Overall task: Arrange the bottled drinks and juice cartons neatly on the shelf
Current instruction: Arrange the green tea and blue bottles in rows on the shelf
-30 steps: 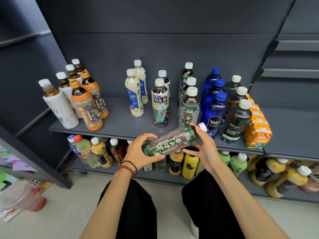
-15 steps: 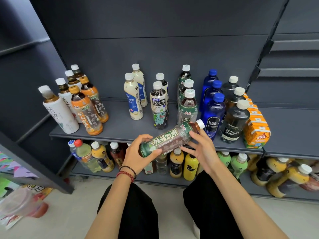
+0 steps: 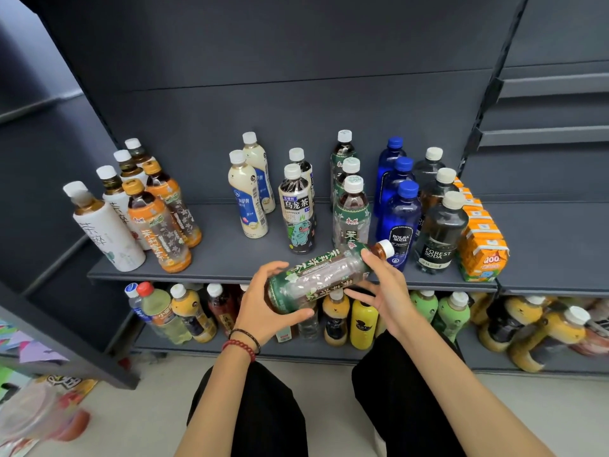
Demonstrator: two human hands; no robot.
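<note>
Far left of the left hand: four white-sleeved bottles [image 3: 108, 235] stand in a row on the shelf [image 3: 224, 258], running towards the back.
Left of the left hand: two orange-label bottles [image 3: 158, 232] stand just beside the white row, one behind the other.
Above the left hand: two cream bottles [image 3: 247, 199] stand upright. An oolong tea bottle [image 3: 296, 212] with a cartoon on its label stands to their right, with another like it behind.
Left hand [image 3: 263, 308]: it is curled round the base end of the bottle, thumb underneath and fingers arched over the top. Beaded bracelets [image 3: 242, 344] sit on the wrist.
Between the hands: the green-label tea bottle [image 3: 319, 275] lies nearly on its side over the front edge of the shelf. Its base is low in the left hand and its neck points up and to the right.
Its look: clear plastic, a dark green label with pale characters and small white flowers, brown tea in the neck and a white cap [image 3: 386, 248].
Right hand [image 3: 384, 291]: it grips the neck end, thumb on top and fingers spread below.
Above the right hand: a green-label row [image 3: 351, 212] of three matching bottles stands beside three blue soda bottles [image 3: 400, 222].
Right of the right hand: three dark soda bottles [image 3: 440, 232] stand there, then a row of orange juice cartons [image 3: 481, 249].
Below both hands: the lower shelf [image 3: 329, 352] holds mixed bottles, some of them tipped over on the right.
</note>
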